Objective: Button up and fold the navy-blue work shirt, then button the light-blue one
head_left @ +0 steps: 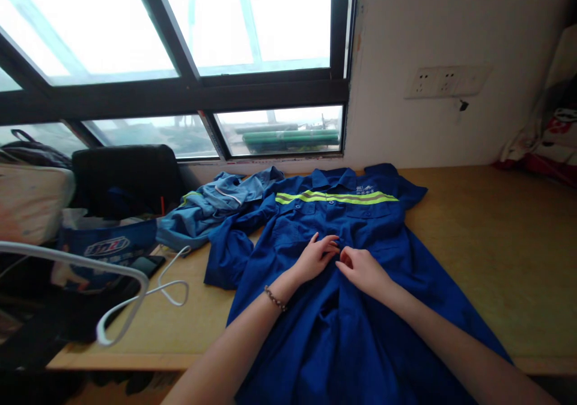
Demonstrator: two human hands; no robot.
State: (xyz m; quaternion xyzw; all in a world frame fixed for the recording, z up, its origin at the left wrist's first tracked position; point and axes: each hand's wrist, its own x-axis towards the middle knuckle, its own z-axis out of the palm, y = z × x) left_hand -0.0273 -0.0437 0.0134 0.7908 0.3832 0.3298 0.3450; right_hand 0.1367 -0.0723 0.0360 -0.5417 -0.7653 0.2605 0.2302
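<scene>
A dark blue work shirt [288, 309] lies front up, its collar toward the wall and its lower part hanging over the near table edge. Across its chest runs a yellow-green reflective strip [333, 197] with a grey middle, and buttons go down the front. My left hand [315, 258], with a beaded bracelet on the wrist, has its fingers bent and closed on the shirt's front opening. Close beside it, my right hand [360, 270] pinches the same front edge between thumb and fingers. The button or buttonhole between the fingertips is hidden.
A crumpled light blue shirt [211, 204] lies left of the work shirt. Further left are a blue bag [112, 249], a phone [151, 265], a white cable [174, 285] and a black chair back [126, 176]. Behind stand a window and a wall with sockets [446, 82].
</scene>
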